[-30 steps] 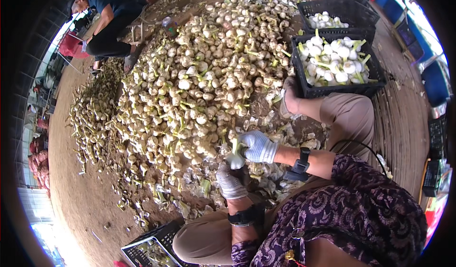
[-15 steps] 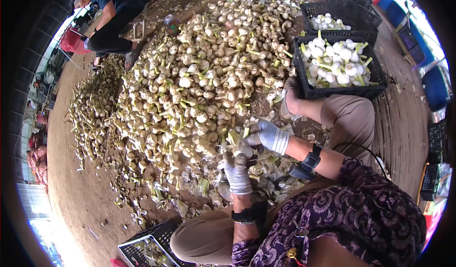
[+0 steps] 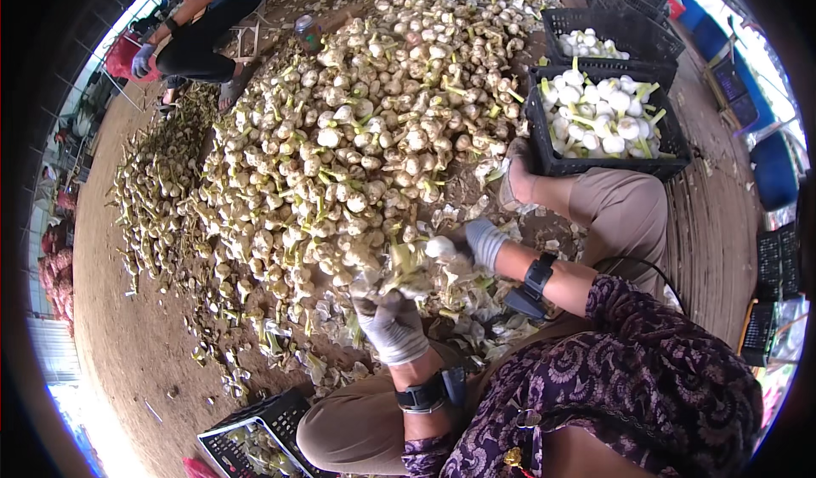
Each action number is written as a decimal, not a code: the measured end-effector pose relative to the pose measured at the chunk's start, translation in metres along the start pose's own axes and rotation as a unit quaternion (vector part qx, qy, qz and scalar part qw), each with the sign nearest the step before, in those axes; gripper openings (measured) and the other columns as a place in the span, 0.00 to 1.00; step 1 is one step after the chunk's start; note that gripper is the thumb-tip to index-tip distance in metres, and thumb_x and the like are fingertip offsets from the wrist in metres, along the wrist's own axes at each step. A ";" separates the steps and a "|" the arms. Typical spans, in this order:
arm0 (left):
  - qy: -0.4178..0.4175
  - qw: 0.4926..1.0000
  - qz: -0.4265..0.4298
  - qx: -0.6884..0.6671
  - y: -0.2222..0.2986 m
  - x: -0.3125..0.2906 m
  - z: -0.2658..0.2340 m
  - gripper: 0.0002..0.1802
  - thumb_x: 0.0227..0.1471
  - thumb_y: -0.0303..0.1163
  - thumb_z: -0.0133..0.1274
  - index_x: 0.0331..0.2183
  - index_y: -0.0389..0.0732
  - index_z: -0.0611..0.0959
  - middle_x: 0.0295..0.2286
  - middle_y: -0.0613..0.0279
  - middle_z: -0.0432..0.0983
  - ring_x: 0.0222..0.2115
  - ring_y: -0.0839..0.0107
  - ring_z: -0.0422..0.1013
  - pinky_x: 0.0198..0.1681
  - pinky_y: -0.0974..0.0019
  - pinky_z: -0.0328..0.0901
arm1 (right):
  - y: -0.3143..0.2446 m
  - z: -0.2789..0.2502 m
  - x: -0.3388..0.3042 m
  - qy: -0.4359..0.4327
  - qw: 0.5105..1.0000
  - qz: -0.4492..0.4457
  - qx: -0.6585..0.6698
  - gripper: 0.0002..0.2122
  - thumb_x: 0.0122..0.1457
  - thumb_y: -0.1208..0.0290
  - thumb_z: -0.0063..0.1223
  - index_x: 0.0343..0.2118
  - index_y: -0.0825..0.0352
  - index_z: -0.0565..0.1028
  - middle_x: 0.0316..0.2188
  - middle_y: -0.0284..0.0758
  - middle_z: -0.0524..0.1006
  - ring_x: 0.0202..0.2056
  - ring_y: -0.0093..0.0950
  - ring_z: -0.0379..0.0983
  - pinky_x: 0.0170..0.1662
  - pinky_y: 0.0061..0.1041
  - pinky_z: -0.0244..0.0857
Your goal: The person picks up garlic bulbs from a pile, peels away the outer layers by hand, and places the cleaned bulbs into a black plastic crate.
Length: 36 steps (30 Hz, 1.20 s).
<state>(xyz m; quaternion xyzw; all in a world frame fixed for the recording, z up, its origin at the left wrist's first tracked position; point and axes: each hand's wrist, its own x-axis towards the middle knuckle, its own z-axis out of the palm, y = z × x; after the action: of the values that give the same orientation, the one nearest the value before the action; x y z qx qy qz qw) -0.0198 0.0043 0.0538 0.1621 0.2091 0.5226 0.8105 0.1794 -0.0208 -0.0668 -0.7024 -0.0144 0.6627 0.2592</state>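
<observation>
A white garlic bulb [image 3: 440,247] shows at the fingertips of my right hand [image 3: 483,242], which is closed on it, its glove streaked by motion. My left hand [image 3: 391,325], in a grey and white glove, is lower and to the left, fingers curled. Pale garlic skin [image 3: 406,267] with a greenish stem is at its fingertips, blurred. Beyond both hands spreads a large heap of unpeeled garlic [image 3: 340,155] with stems on. Loose papery skins [image 3: 476,308] lie beneath my hands.
A black crate [image 3: 608,165] of white garlic stands beyond my right knee, with another crate [image 3: 654,32] behind it. At lower left sits a small black crate [image 3: 223,431] holding scraps. A co-worker [image 3: 212,19] sits at far left near a jar [image 3: 307,32].
My hands have moved apart: the left went left and down, the right slightly right with the bulb. The skin has separated from the bulb. The co-worker's arm has shifted.
</observation>
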 end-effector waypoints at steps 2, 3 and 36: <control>0.024 1.000 -0.008 -0.006 0.021 -0.005 0.006 0.21 0.32 0.13 0.51 0.33 0.41 0.74 0.34 0.59 0.72 0.34 0.62 0.71 0.37 0.59 0.71 | 0.018 0.002 -0.018 0.095 0.948 -0.094 0.291 0.07 0.49 0.71 0.54 0.25 0.70 0.75 0.16 0.39 0.73 0.11 0.29 0.66 0.11 0.26 0.59; -0.032 0.997 -0.039 0.053 0.022 -0.004 0.000 0.19 0.34 0.16 0.53 0.33 0.41 0.75 0.34 0.59 0.72 0.33 0.63 0.71 0.35 0.60 0.70 | 0.019 -0.006 -0.020 0.092 0.943 -0.113 0.301 0.06 0.49 0.71 0.54 0.25 0.70 0.75 0.17 0.39 0.74 0.12 0.29 0.67 0.12 0.26 0.60; 0.233 0.914 -0.121 0.309 0.008 0.012 -0.111 0.17 0.47 0.39 0.54 0.35 0.36 0.75 0.28 0.57 0.71 0.21 0.69 0.69 0.17 0.68 0.68 | 0.047 0.063 0.012 -0.042 0.966 -0.175 0.187 0.08 0.51 0.69 0.51 0.30 0.68 0.76 0.20 0.36 0.76 0.16 0.28 0.69 0.16 0.28 0.62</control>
<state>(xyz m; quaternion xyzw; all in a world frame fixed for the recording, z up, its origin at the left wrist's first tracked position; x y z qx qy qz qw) -0.0781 0.0232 -0.0400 0.2514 0.5606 0.3526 0.7058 0.1063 -0.0352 -0.0946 -0.5995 -0.0244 0.6270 0.4969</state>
